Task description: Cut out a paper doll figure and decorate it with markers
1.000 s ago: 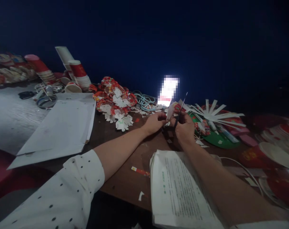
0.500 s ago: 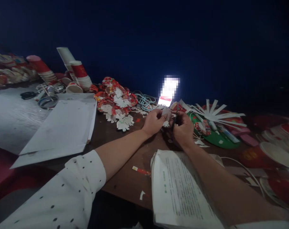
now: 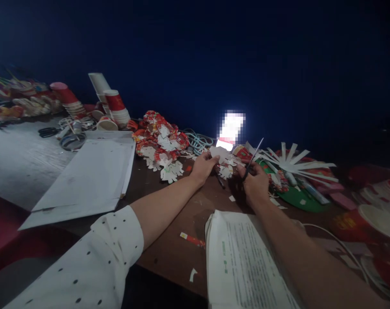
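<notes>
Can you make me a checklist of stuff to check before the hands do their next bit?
1. Left hand has the white paper: ok, it's pinched by the thumb.
2. Right hand has the scissors: ok.
3. Scissors point away from the left hand: ok, the tip points up and to the right.
4. Blades open or shut: cannot tell, they look like one thin line.
5. Table free of scraps: not ok, a red strip lies left of the book.
</notes>
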`<state>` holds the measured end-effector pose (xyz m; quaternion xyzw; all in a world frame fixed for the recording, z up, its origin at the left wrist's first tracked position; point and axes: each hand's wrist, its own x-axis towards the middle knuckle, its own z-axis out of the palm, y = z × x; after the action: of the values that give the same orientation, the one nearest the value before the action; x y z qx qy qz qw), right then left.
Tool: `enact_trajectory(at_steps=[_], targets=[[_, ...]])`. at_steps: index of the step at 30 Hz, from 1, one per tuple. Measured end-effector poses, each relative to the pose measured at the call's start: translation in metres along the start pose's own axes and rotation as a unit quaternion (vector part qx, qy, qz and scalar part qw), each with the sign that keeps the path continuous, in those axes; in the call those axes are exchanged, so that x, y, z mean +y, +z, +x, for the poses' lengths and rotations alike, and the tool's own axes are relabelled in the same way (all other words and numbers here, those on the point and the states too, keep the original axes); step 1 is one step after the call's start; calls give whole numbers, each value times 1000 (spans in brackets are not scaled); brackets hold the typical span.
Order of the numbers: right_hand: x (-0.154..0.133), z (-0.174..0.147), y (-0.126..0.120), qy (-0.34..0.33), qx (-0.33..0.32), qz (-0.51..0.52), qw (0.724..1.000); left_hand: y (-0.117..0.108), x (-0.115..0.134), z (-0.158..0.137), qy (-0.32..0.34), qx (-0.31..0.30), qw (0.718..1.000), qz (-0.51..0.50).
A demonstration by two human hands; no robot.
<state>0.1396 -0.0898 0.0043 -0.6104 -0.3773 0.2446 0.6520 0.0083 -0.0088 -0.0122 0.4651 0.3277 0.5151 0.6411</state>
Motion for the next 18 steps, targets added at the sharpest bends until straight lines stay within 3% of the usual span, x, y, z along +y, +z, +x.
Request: enact_trajectory(at_steps=[8,18], targets=[[7,2,3,27,-58,96,993,3,2,-2,-17,-30,999,11],[5,-3,4,54,-83,88,991,5,3,-6,-21,-52,998,10]])
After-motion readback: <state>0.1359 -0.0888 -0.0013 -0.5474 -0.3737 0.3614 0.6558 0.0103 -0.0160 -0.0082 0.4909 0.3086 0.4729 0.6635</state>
